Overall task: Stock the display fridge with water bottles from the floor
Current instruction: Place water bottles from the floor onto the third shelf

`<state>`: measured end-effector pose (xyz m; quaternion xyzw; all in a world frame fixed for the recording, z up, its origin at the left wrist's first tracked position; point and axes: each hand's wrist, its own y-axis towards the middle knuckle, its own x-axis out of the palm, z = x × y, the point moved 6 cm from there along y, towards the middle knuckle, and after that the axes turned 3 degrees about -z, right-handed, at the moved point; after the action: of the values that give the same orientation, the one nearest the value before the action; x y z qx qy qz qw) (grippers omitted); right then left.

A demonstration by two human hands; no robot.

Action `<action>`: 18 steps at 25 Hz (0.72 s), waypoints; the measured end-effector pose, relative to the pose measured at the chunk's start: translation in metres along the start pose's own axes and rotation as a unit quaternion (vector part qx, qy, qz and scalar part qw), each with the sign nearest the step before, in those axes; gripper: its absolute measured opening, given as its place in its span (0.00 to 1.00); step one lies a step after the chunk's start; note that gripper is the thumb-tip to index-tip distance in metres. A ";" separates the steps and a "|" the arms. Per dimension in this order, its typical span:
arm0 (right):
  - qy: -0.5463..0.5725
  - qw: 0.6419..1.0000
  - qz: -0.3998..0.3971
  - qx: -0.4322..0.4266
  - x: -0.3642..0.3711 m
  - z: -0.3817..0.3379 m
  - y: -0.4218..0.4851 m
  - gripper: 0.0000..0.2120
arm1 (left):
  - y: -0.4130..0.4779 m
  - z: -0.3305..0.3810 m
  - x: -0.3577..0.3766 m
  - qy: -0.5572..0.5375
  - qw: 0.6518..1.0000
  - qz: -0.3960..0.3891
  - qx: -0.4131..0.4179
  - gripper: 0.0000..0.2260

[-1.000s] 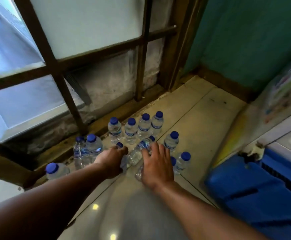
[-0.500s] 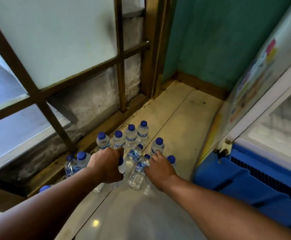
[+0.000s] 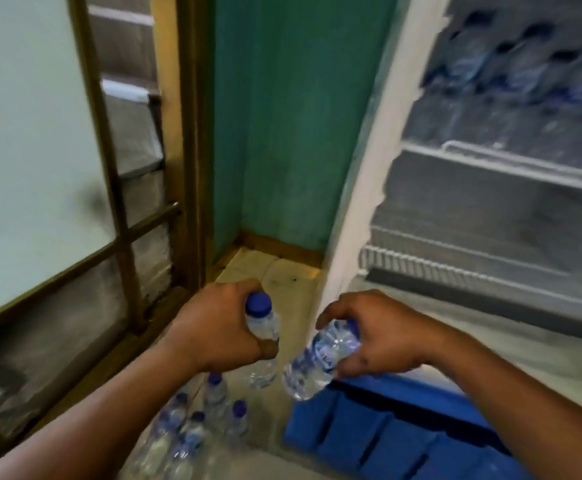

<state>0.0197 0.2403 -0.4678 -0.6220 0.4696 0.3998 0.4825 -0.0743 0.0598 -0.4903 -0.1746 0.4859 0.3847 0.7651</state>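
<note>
My left hand (image 3: 213, 329) grips a small clear water bottle (image 3: 263, 323) with a blue cap, held upright above the floor. Another water bottle (image 3: 312, 363) hangs tilted in my right hand (image 3: 376, 336), its base pointing down-left and its cap hidden under my fingers. Both bottles are in the air in front of the open display fridge (image 3: 362, 188). Several more blue-capped bottles (image 3: 196, 420) stand on the floor below my left forearm. A top fridge shelf holds a blurred row of stocked bottles (image 3: 525, 71).
White wire shelves (image 3: 490, 161) cross the fridge interior at right, above a blue base grille (image 3: 386, 434). A wooden-framed window (image 3: 116, 188) runs along the left. A green wall (image 3: 282, 133) closes the corner behind the tiled floor (image 3: 282, 271).
Both hands closed on bottles on the floor, then lifted them up and to the right. The view swung from the floor up to the open fridge.
</note>
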 end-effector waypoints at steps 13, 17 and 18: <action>0.621 0.601 0.496 -0.087 -0.235 0.186 -0.257 0.23 | 0.087 0.315 -0.120 -0.248 0.915 0.171 0.268 0.33; 0.594 0.562 0.574 -0.044 -0.269 0.252 -0.265 0.23 | 0.109 0.378 -0.095 -0.239 0.909 0.125 0.319 0.17; 0.566 0.568 0.597 -0.015 -0.276 0.269 -0.266 0.27 | 0.116 0.390 -0.084 -0.229 0.911 0.111 0.323 0.15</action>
<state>0.1997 0.5822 -0.2035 -0.3065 0.9054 0.1701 -0.2395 0.0558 0.3491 -0.2223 0.2301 0.4110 0.3185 0.8226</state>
